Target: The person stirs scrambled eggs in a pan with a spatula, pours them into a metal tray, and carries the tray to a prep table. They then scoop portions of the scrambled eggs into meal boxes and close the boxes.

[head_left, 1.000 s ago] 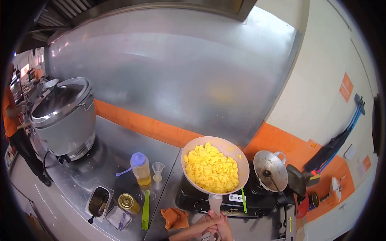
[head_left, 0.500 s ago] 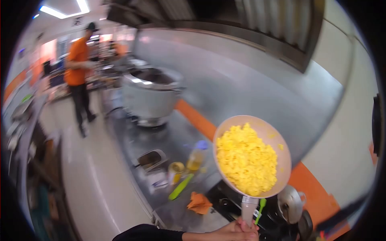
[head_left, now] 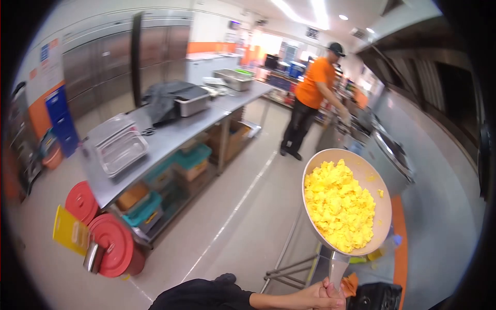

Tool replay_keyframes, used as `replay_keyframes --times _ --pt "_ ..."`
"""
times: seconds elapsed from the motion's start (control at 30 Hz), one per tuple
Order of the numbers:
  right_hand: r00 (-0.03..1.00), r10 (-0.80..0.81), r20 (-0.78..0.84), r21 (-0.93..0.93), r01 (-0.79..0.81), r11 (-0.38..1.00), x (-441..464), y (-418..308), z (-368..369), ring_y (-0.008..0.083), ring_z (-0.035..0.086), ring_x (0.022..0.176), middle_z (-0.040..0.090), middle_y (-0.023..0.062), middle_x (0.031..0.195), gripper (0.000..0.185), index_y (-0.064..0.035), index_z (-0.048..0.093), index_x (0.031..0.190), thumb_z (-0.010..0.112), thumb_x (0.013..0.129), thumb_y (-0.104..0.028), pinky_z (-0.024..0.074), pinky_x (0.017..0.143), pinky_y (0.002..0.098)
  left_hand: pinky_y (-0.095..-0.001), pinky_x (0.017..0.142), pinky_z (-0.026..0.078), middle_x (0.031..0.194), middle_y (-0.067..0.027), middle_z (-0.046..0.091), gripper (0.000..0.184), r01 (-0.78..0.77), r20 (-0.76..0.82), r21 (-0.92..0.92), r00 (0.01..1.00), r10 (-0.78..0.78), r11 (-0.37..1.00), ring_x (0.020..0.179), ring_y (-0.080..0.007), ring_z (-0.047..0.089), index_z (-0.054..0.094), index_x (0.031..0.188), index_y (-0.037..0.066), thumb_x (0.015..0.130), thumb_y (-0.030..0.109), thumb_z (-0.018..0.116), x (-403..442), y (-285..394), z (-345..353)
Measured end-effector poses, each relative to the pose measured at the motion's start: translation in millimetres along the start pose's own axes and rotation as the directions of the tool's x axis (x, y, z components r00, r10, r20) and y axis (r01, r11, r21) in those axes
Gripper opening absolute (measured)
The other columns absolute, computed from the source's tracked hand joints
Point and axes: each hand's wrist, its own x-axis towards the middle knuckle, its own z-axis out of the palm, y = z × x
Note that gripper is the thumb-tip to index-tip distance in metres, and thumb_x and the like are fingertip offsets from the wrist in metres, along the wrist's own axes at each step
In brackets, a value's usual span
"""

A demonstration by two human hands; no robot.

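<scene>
A light-coloured frying pan (head_left: 383, 206) is held up in front of me, tilted so its inside faces me. Fluffy yellow scrambled eggs (head_left: 338, 206) fill most of it, with a few bits stuck to the far side. My left hand (head_left: 311, 297), reaching in from a black sleeve, is closed round the pale handle (head_left: 338, 268). Fingers of my right hand (head_left: 335, 299) appear wrapped on the same handle at the bottom edge, with most of that hand out of sight.
A steel table (head_left: 175, 134) on the left carries metal trays (head_left: 121, 152). Red lidded bins (head_left: 114, 248) stand at its near end. Ahead, a person in an orange shirt (head_left: 313, 82) works by the right counter, near a large pot (head_left: 387, 155). An orange cloth (head_left: 350, 284) lies below the pan.
My view has swung left from the stove and counter towards the aisle and steel table. The pan of eggs came along, still held by its handle. The person ahead now leans towards the counter.
</scene>
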Motion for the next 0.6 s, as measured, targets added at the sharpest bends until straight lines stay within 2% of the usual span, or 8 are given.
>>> replay_keyframes --times 0.1,0.17,0.3,0.37,0.43,0.5,0.57,0.6 --pt "0.984 0.067 0.164 -0.027 -0.063 0.998 -8.7 5.4 20.3 0.0142 0.046 0.041 0.051 0.0031 0.062 0.032 -0.0111 0.045 0.115 0.051 0.088 -0.026 0.0387 0.035 0.0255 -0.0182 0.069 0.044 0.110 -0.0037 0.050 0.058 -0.100 -0.297 0.103 0.947 0.127 0.990 0.098 -0.0090 0.047 0.034 0.121 0.006 0.079 0.035 0.061 -27.4 2.6 35.9" --pt "0.966 0.138 0.217 -0.151 -0.107 0.983 46.4 41.2 115.2 0.0149 0.047 0.041 0.052 0.0035 0.062 0.034 -0.0114 0.045 0.118 0.051 0.088 -0.026 0.0396 0.036 0.0259 -0.0173 0.062 0.043 0.089 0.0006 0.048 0.047 -0.125 -0.306 -0.070 0.947 0.098 0.990 0.078 -0.0044 0.048 0.039 0.117 0.005 0.081 0.028 0.061 -90.2 68.6 -79.5" --pt "0.876 0.226 0.426 -0.215 -0.144 0.966 69.0 99.0 163.0 0.0163 0.049 0.042 0.054 0.0043 0.063 0.039 -0.0119 0.044 0.124 0.051 0.088 -0.026 0.0412 0.036 0.0267 -0.0144 0.050 0.040 0.077 0.0010 0.048 0.043 -0.250 -0.505 -0.006 0.837 0.213 0.968 0.060 -0.0012 0.045 0.044 0.113 0.004 0.083 0.031 0.059 -145.2 90.0 -92.4" --pt "0.706 0.301 0.641 -0.105 -0.308 0.945 55.4 47.3 225.0 0.0088 0.038 0.040 0.043 0.0002 0.056 0.019 -0.0095 0.041 0.089 0.049 0.089 -0.027 0.0315 0.033 0.0224 -0.0156 0.055 0.042 0.080 -0.0009 0.050 0.044 -0.236 -0.526 0.074 0.816 0.239 0.969 0.066 -0.0028 0.049 0.044 0.112 0.003 0.083 0.032 0.059 -167.9 101.1 -103.9" --pt "0.568 0.349 0.745 -0.105 -0.417 0.903 63.6 43.2 272.0 0.0048 0.032 0.038 0.036 -0.0023 0.053 0.028 -0.0088 0.038 0.070 0.047 0.090 -0.027 0.0269 0.032 0.0200 -0.0178 0.064 0.046 0.084 -0.0033 0.053 0.045 -0.192 -0.481 0.166 0.840 0.249 0.967 0.074 -0.0054 0.053 0.045 0.110 0.000 0.083 0.033 0.059 -202.9 112.3 -142.7" --pt "0.503 0.397 0.768 -0.154 -0.457 0.876 79.3 64.2 313.8 0.0046 0.031 0.038 0.034 -0.0029 0.052 0.030 -0.0098 0.035 0.068 0.046 0.091 -0.026 0.0274 0.033 0.0194 -0.0258 0.086 0.042 0.102 -0.0111 0.056 0.053 -0.041 -0.250 0.533 0.947 0.203 0.845 0.098 -0.0153 0.053 0.045 0.112 -0.005 0.086 0.040 0.052 -265.4 150.5 -183.0" --pt "0.575 0.498 0.648 -0.140 -0.553 0.821 81.9 65.4 359.1 0.0039 0.027 0.036 0.032 -0.0052 0.051 0.027 -0.0114 0.039 0.069 0.047 0.091 -0.025 0.0241 0.031 0.0194 -0.0313 0.100 0.028 0.126 -0.0174 0.044 0.061 0.520 -0.487 0.623 0.842 -0.230 0.584 0.118 -0.0239 0.040 0.044 0.122 -0.003 0.088 0.049 0.040 -362.8 173.5 -250.5" --pt "0.600 0.551 0.579 -0.123 -0.604 0.787 80.7 60.7 368.6 0.0035 0.026 0.035 0.031 -0.0064 0.051 0.026 -0.0122 0.041 0.069 0.047 0.091 -0.025 0.0225 0.029 0.0194 -0.0333 0.096 0.033 0.123 -0.0180 0.047 0.049 0.628 -0.706 0.607 0.708 -0.033 0.487 0.113 -0.0247 0.045 0.051 0.116 0.001 0.087 0.041 0.045 -415.6 174.5 -287.5"
